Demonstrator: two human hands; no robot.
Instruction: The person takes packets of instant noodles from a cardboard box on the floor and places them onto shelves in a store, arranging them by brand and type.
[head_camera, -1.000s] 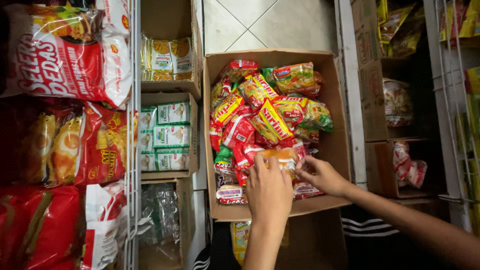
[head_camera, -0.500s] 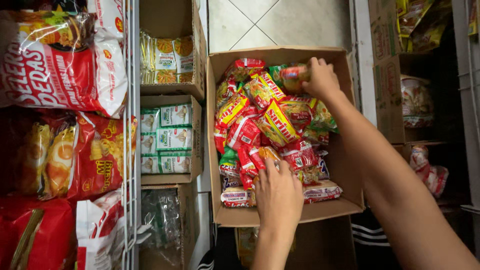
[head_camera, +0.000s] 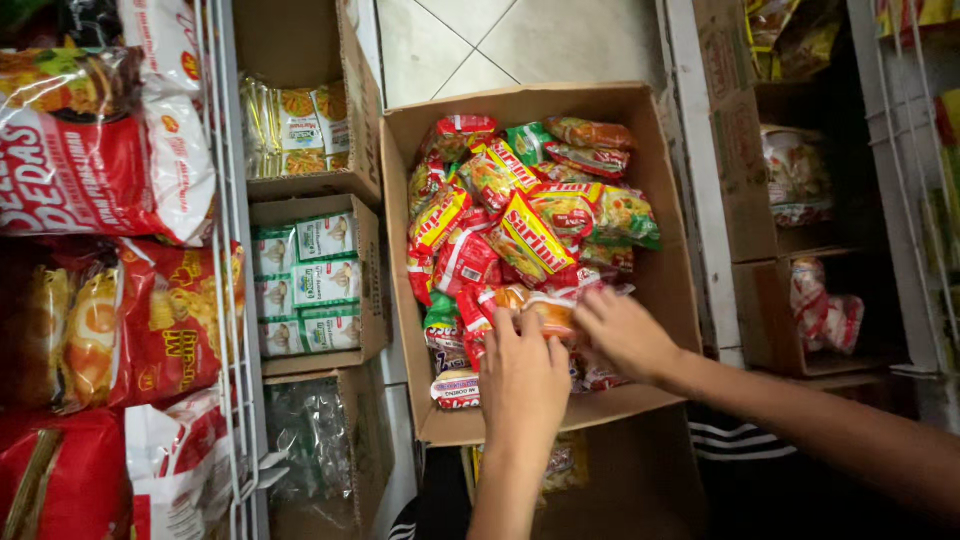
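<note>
Open brown cardboard box (head_camera: 660, 290), set on the floor between shelving, filled with small crinkled snack packets in red, yellow and green (head_camera: 520, 215), heaped loosely against the far and left walls.

Left hand (head_camera: 522, 372): reaches in over the near edge of the box, palm down, fingers close together and curled onto an orange-topped clear-plastic packet (head_camera: 535, 305) at the near end of the heap.

Right hand (head_camera: 625, 330): comes in from the right, fingers bent narrow and touching the same packet from its right side. The two hands sit just beside each other, almost touching. Whether either fully grips the packet cannot be told; the fingertips are partly hidden.

To the left of the box: a stack of smaller cardboard cartons, one with green-and-white sachets (head_camera: 310, 280), one above with yellow-printed clear packs (head_camera: 295, 125), one below with clear plastic bags (head_camera: 310, 430).

Far left: white wire rack (head_camera: 232, 300) hung with large red-and-white crisp bags (head_camera: 100, 150).

Right: further cartons holding bagged goods (head_camera: 795, 175). Pale tiled floor (head_camera: 500, 40) beyond the box.
</note>
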